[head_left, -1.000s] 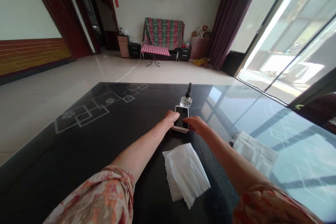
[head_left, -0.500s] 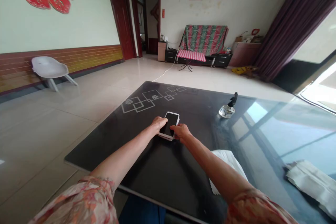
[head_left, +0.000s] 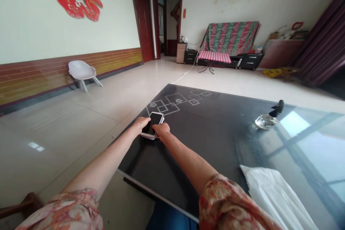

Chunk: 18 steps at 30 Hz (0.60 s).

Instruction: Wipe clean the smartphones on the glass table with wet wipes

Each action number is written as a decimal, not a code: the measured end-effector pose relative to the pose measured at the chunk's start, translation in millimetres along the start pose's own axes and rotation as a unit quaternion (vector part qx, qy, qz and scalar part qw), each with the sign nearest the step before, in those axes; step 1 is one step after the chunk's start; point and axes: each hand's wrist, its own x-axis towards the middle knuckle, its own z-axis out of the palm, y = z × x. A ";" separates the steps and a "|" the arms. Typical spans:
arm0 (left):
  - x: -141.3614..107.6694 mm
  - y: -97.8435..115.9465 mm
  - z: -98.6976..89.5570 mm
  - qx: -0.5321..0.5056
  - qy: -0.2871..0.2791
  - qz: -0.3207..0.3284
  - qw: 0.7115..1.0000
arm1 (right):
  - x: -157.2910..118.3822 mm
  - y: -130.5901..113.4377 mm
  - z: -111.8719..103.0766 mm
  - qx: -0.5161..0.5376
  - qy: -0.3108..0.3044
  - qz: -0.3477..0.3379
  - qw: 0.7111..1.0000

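As both bare forearms (head_left: 185, 158) reach forward, the phone (head_left: 152, 119) sits between the left grip (head_left: 139, 124) and the right grip (head_left: 163, 129), over the left part of the dark surface (head_left: 205, 143), near its edge. It is flat and oblong, with a white rim around a black screen; its long sides run away from the person, the far end leaning a little to the right. Beneath it, along the right side and the near end, a second pale edge shows, though what that edge belongs to is unclear.

The left grip pinches the left long side, its thumb laid over the rim onto the screen, the other fingers out of sight. The right grip clasps the right long side nearer the person, its thumb likewise on the screen and pointing across it. Thus the phone is held from both sides, its far end clear beyond the thumbs. Whether its underside touches the surface or hangs just above it, I cannot tell.

Well apart to the right, a clear bottle (head_left: 265, 122) with a black spray top (head_left: 278, 109) stands on the surface. Nearer the person, beyond the right sleeve (head_left: 226, 205), lies a white cloth (head_left: 275, 194). Pale square outlines (head_left: 172, 104) mark the surface beyond the phone, and a white chair (head_left: 83, 71) stands on the floor (head_left: 81, 133) by the wall (head_left: 115, 10).
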 end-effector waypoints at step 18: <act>24.8 -3.5 -13.5 0.030 0.034 0.029 0.999 | 0.0 -0.1 19.1 -0.041 0.031 -0.037 0.998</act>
